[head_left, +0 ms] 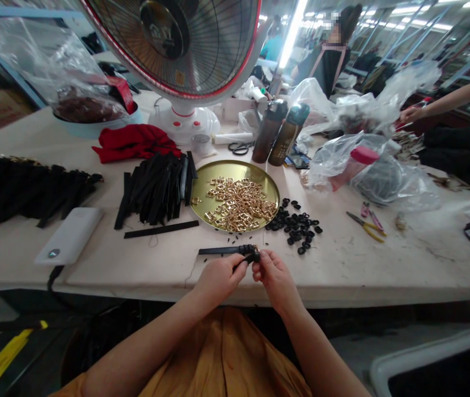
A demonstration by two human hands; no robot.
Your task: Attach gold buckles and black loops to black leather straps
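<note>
My left hand [220, 277] is closed on a narrow black strap [251, 258] close to the table's front edge. Meeting it there, my right hand [275, 277] pinches the strap's end, where a bit of gold metal shows between the fingers. Just beyond my hands lies another black strap [222, 250] with loops at its right end; whether it touches the held one is unclear. A round gold tray [205, 173] bears a heap of small gold buckles [245, 204]. Black rings [301, 229] lie scattered right of the tray, and a pile of black strips [156, 190] sits left of it.
A large fan [183, 118] stands at the back. Two bottles [286, 135], scissors [239, 148] and red cloth [138, 142] are behind the tray. A white power bank [69, 237] lies left, yellow-handled pliers [367, 227] right. Another person's hand [412, 114] reaches in at far right.
</note>
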